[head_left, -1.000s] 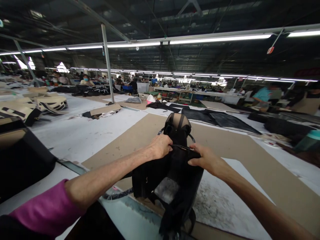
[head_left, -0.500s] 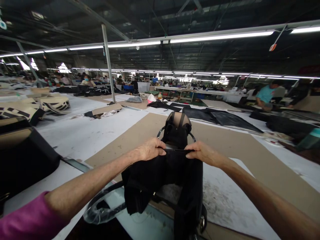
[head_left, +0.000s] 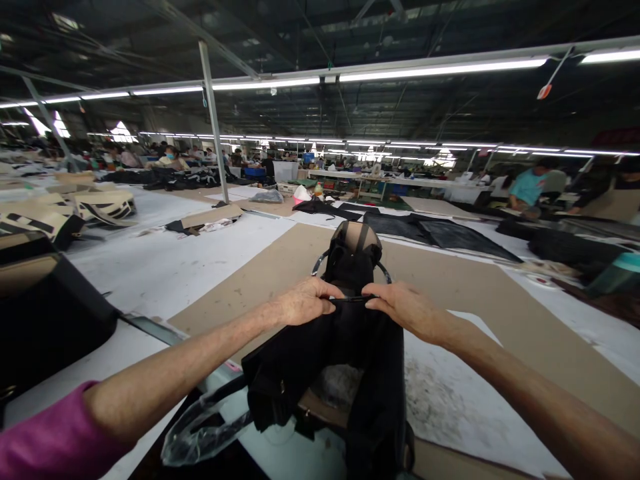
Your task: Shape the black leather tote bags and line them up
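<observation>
A black fabric bag stands on the edge of the work table in front of me. Its round handles and tan lining rise at the far end. My left hand is closed on the bag's top edge from the left. My right hand pinches the same edge from the right, and the fingertips of both almost meet. A clear plastic sleeve hangs from the bag's lower left.
A long table carries brown cardboard sheets and black fabric pieces. Tan and black bags are stacked at far left, a dark bag nearer. A metal post stands behind. Other people work at distant tables.
My hands have slid toward each other along the bag's top edge. The bag has been drawn a little nearer, and more of the plastic sleeve shows at lower left.
</observation>
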Demonstrator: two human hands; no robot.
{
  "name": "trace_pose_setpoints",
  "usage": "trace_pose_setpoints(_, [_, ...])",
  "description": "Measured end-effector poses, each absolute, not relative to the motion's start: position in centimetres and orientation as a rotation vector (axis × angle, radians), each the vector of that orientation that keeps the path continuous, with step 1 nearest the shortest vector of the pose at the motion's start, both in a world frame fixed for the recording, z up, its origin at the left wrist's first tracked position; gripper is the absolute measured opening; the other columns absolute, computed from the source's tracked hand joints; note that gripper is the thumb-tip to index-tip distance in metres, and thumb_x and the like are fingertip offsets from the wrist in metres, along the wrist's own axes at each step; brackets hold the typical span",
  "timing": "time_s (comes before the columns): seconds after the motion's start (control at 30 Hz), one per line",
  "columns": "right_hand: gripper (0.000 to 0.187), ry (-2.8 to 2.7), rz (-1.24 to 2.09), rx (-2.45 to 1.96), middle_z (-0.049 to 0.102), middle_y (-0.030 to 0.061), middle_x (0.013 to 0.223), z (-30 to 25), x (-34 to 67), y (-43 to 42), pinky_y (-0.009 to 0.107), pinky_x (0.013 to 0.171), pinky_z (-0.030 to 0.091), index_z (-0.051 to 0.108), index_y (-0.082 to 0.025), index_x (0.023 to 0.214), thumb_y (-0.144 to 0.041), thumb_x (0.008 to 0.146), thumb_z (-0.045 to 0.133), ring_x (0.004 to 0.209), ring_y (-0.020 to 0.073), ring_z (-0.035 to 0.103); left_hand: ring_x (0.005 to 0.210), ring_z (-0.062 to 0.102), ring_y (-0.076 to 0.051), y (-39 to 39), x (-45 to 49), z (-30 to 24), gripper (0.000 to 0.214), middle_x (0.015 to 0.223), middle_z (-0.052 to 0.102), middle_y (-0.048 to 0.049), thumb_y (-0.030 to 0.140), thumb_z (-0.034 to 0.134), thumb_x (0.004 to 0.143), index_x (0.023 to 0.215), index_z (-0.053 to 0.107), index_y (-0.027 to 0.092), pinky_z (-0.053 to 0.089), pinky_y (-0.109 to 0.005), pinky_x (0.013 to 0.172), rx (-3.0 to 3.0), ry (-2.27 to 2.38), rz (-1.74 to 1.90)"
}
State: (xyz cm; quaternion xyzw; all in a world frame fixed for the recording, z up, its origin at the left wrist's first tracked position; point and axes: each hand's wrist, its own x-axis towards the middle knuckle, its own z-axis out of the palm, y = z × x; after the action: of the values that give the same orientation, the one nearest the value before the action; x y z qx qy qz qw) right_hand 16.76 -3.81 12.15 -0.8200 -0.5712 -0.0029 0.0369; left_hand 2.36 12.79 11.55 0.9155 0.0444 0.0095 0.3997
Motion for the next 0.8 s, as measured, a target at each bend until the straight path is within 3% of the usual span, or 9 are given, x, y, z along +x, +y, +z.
trace_pose_setpoints(0.23, [0.029, -1.789, -0.017, -2.543, 0.056, 0.0000, 0.065, 12.24, 16.31, -3.99, 0.023, 0.057, 0.031, 0.054, -0.021, 0.073, -0.034, 0.087, 0.032, 0.061, 0.0130, 0.051, 0.060, 0.048, -0.010, 12.38, 2.38, 11.45, 0.029, 0.069, 0.058, 0.0026, 0.017, 0.045, 0.069, 0.090, 0.064, 0.018, 0.035, -0.019, 0.055, 2.329, 0.109, 0.015])
trace_pose_setpoints(0.37, [0.020, -1.758, 0.018, -2.501, 0.061, 0.0004, 0.076, 12.35, 15.81, -3.96, 0.024, 0.063, 0.033, 0.058, -0.025, 0.087, -0.026, 0.084, 0.038, 0.074, 0.0161, 0.054, 0.064, 0.048, -0.011, 12.21, 2.46, 11.36, 0.030, 0.069, 0.058, 0.0030, 0.018, 0.044, 0.068, 0.090, 0.065, 0.020, 0.035, -0.019, 0.057, 2.403, 0.122, 0.075])
trace_pose_setpoints(0.47, [0.018, -1.831, 0.130, -2.341, 0.061, -0.0020, 0.077, 12.47, 15.79, -3.87, 0.024, 0.067, 0.034, 0.059, -0.027, 0.092, -0.031, 0.080, 0.046, 0.077, 0.0156, 0.054, 0.067, 0.049, -0.012, 12.19, 2.39, 11.20, 0.032, 0.071, 0.059, 0.0028, 0.018, 0.044, 0.068, 0.092, 0.064, 0.021, 0.035, -0.019, 0.059, 2.417, 0.119, 0.106])
trace_pose_setpoints(0.6, [0.021, -1.819, 0.200, -2.296, 0.059, -0.0021, 0.071, 12.52, 16.03, -3.53, 0.022, 0.062, 0.033, 0.062, -0.025, 0.081, -0.040, 0.079, 0.048, 0.073, 0.0149, 0.053, 0.068, 0.049, -0.012, 12.14, 2.21, 11.08, 0.031, 0.071, 0.058, 0.0029, 0.019, 0.045, 0.068, 0.092, 0.064, 0.021, 0.035, -0.019, 0.059, 2.415, 0.111, 0.120])
trace_pose_setpoints(0.8, [0.029, -1.855, 0.060, -2.330, 0.052, -0.0023, 0.059, 12.30, 15.96, -3.25, 0.021, 0.056, 0.029, 0.057, -0.021, 0.067, -0.037, 0.084, 0.039, 0.060, 0.0115, 0.048, 0.064, 0.047, -0.011, 12.07, 1.89, 11.35, 0.029, 0.068, 0.056, 0.0033, 0.020, 0.044, 0.070, 0.091, 0.064, 0.020, 0.035, -0.018, 0.057, 2.372, 0.107, 0.079])
